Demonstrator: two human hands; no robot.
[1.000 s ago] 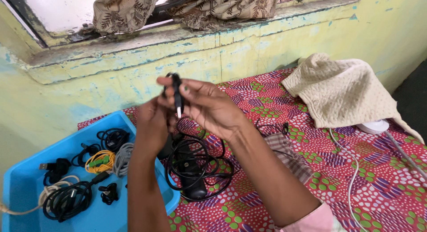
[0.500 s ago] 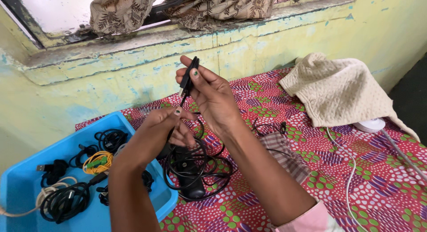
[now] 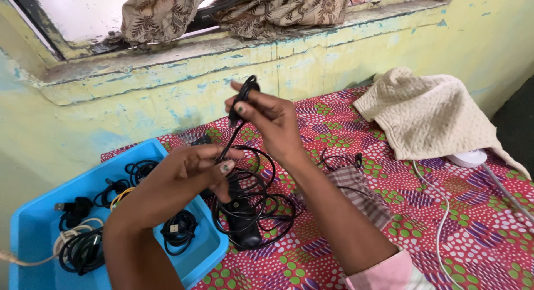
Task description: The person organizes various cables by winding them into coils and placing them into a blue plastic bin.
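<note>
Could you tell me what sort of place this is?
Probably a room in a home: a patterned red bedspread under a worn, painted window ledge with curtain cloth, and a blue tray of coiled cables.

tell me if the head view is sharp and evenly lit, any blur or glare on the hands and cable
Head view: soft, even light, no glare; right hand and black cable fairly sharp, left hand slightly soft; blue tray clear; faint shadows under the cable loops on the patterned cloth.
</note>
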